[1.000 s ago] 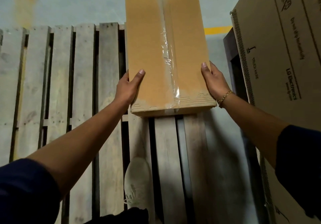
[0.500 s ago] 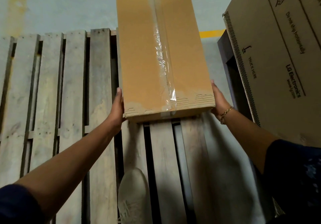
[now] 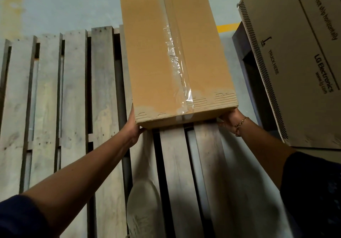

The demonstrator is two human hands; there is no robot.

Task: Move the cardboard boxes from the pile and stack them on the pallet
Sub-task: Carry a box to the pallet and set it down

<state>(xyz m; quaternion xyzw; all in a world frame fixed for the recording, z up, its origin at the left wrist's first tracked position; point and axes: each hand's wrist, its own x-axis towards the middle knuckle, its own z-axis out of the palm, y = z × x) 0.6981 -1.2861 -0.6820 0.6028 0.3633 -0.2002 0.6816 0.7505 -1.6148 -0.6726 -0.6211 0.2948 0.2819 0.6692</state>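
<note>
Quick update: over the last second both hands have slid down off the top of the cardboard box [image 3: 175,53] to its near bottom corners. The left hand [image 3: 133,125] is now pressed flat against the left side by the corner, fingers running up the wall, not really wrapped round anything. The right hand [image 3: 229,118], the one with the bracelet [image 3: 240,125], has its fingers curled under the near right edge, tips hidden beneath.

The box sits over the right-hand slats of the wooden pallet [image 3: 73,108], long way pointing away, far end past the pallet's edge. The near end looks a touch lifted, though I can't say for sure. The LG Electronics carton [image 3: 304,62] stands just beside it on the right.

To me that reads as setting down, so pretty much the end of placing this one, then back to the pile
</note>
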